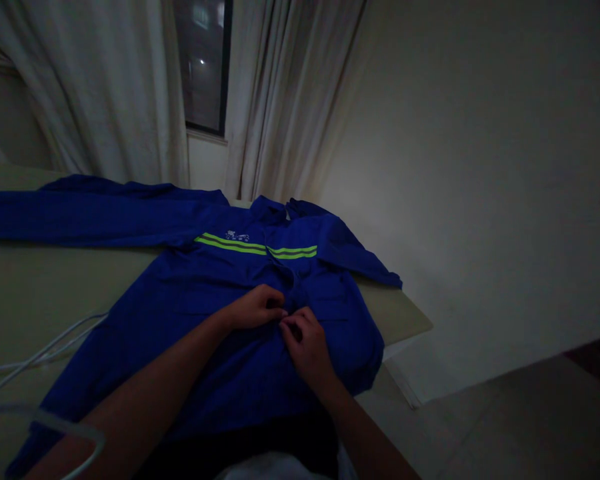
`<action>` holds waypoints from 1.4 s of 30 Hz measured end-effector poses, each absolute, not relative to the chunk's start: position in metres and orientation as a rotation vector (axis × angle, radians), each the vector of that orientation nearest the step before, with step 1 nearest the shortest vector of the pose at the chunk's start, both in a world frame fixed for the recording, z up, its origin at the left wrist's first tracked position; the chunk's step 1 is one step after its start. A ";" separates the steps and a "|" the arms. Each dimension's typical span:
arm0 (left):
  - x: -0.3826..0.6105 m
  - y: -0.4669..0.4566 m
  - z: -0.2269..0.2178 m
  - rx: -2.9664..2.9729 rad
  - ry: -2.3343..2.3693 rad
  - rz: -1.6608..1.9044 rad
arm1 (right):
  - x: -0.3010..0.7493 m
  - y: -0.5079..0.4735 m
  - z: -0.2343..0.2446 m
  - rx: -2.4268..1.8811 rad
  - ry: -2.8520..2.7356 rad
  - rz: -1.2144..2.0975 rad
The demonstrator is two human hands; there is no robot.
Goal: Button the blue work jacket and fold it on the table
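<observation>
A blue work jacket (190, 293) with two yellow-green stripes across the chest lies spread face up on a pale table (25, 293). One sleeve stretches out to the left, the other droops over the right edge. My left hand (254, 308) and my right hand (303, 340) meet at the jacket's front placket, at mid height. Both have their fingers pinched together on the front edge of the cloth. Whatever small fastening sits between the fingertips is too dark to make out.
White cables (40, 350) run over the table's left part and loop near the bottom left corner. Pale curtains (105, 87) frame a dark window (205, 60) behind the table. A bare wall and floor lie to the right of the table's corner (420, 323).
</observation>
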State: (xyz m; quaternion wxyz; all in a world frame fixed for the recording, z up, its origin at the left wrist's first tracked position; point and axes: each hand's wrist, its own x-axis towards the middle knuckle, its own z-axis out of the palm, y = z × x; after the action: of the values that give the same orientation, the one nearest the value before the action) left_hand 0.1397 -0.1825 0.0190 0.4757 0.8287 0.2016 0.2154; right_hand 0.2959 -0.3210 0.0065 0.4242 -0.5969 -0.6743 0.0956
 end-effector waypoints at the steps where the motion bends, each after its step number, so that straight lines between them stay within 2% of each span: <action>1: 0.140 -0.183 0.020 2.022 0.485 0.532 | 0.296 -0.321 0.006 -1.487 -1.666 0.245; 9: 0.150 -0.188 0.030 1.922 0.442 0.543 | 0.300 -0.324 0.011 -1.474 -1.531 0.180; 16: 0.141 -0.191 0.039 1.702 0.326 0.272 | 0.295 -0.331 0.016 -1.474 -1.425 0.188; 19: 0.137 -0.186 0.039 1.656 0.302 0.239 | 0.295 -0.331 0.014 -1.461 -1.399 0.324; 22: 0.130 -0.172 0.036 1.891 0.588 0.437 | 0.314 -0.328 0.014 -1.422 -1.242 0.423; 25: 0.118 -0.156 0.030 2.304 1.190 0.764 | 0.347 -0.329 0.020 -1.403 -0.909 0.298; 27: 0.110 -0.148 0.024 2.435 1.528 0.730 | 0.365 -0.334 0.028 -1.371 -0.781 0.239; 29: 0.106 -0.143 0.017 2.440 1.714 0.469 | 0.370 -0.343 0.039 -1.329 -0.909 0.320; 31: 0.106 -0.139 0.015 2.414 1.778 0.198 | 0.364 -0.353 0.052 -1.256 -1.285 0.575; 34: 0.109 -0.129 0.021 2.409 1.751 -0.006 | 0.349 -0.348 0.074 -1.140 -1.834 0.805; 38: 0.110 -0.113 0.042 2.437 1.703 -0.054 | 0.353 -0.273 0.088 -1.196 -1.982 0.487; 42: 0.115 -0.091 0.055 2.588 1.747 0.000 | 0.365 -0.172 0.059 -1.214 -2.128 0.266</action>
State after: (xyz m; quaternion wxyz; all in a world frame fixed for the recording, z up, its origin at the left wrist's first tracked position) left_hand 0.1148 -0.0913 0.0551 0.0097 0.8288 0.5594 0.0000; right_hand 0.3653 -0.1718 0.0587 0.3320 -0.4648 -0.8145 0.1016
